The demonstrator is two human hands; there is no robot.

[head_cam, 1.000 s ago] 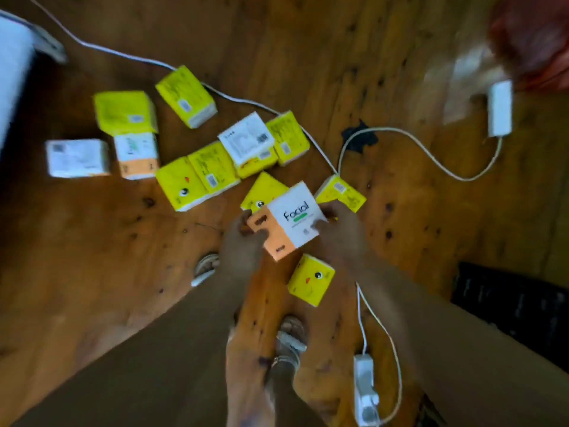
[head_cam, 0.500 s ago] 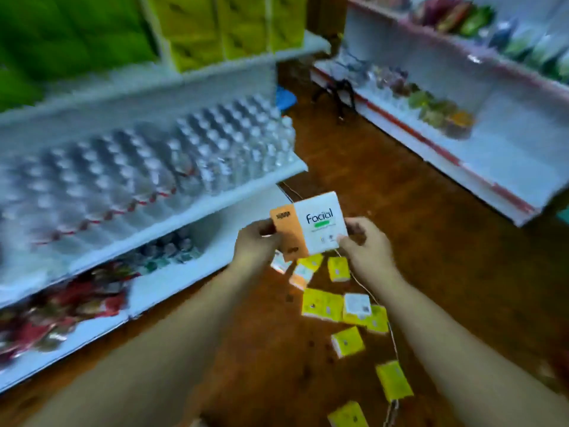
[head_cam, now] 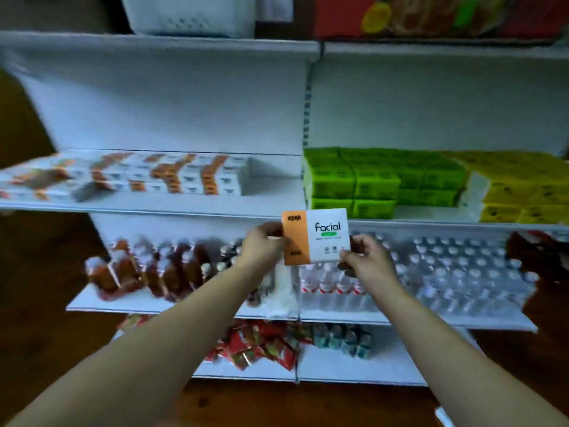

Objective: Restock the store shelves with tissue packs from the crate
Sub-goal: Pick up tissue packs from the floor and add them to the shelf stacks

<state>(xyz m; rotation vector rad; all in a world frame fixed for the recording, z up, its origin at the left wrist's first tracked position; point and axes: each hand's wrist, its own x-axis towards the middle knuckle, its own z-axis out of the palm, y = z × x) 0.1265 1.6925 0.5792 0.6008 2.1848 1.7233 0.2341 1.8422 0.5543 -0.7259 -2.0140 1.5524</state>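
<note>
— What can you read from your end?
— On my feed, only "Facial", in dark letters on the white face of the tissue pack point(head_cam: 326, 238).
— And the orange band point(head_cam: 294, 241) beside it?
— Dark print at top and bottom, too blurred for me. The small line under "Facial" is too, and so are the labels on the green packs point(head_cam: 369, 180) and yellow packs point(head_cam: 523, 189).

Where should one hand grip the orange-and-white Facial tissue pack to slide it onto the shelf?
Likely its two narrow side edges, coming from the near, printed face. The orange-and-white rectangular tissue pack stands upright facing the camera, left hand on the orange edge, right hand at the lower right corner, so its back is free.
</note>
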